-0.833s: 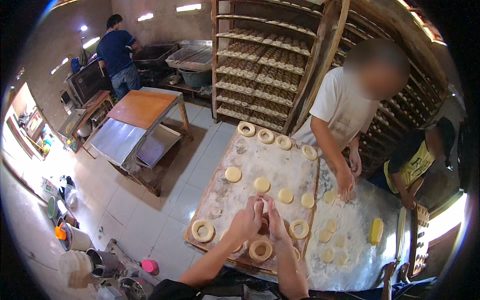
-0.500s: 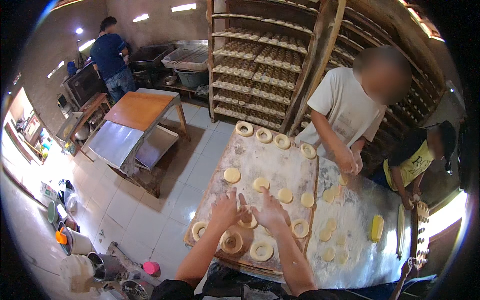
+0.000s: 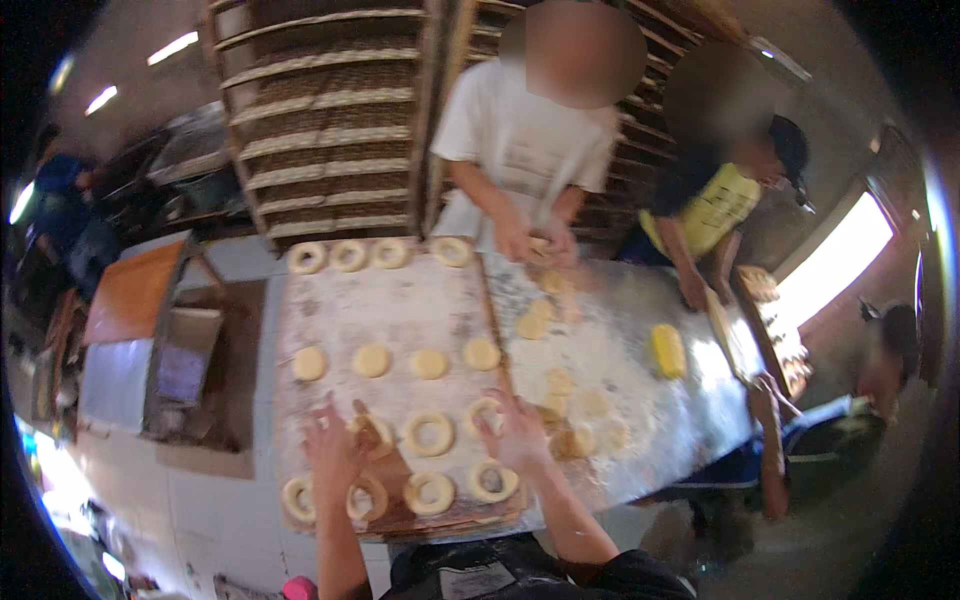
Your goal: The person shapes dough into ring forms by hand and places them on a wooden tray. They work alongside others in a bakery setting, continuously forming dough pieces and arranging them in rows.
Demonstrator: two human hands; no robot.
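My left hand (image 3: 335, 445) hovers over the left of a floury wooden board (image 3: 400, 300), its fingers spread beside a dough ring (image 3: 383, 437) that lies partly in shadow. At the board's right edge my right hand (image 3: 520, 435) has its fingers apart over another dough ring (image 3: 474, 418), thumb and fingertips at its rim. Between the hands lies a pale dough ring (image 3: 429, 433). Nearer me is a row of rings, among them one dough ring (image 3: 430, 492) in the middle. Beyond my hands sits a row of flat dough discs (image 3: 373, 361).
More rings (image 3: 348, 256) line the board's far edge. Right of it, a floured metal table (image 3: 640, 420) carries dough pieces and a yellow block (image 3: 667, 351). Co-workers (image 3: 530, 130) stand across it, one handling dough. Loaded racks (image 3: 325, 120) stand behind; a smaller table (image 3: 130, 310) is left.
The view has swung right. My hands, close together over one ring before, are now apart at separate rings. The co-worker opposite now holds dough in both hands.
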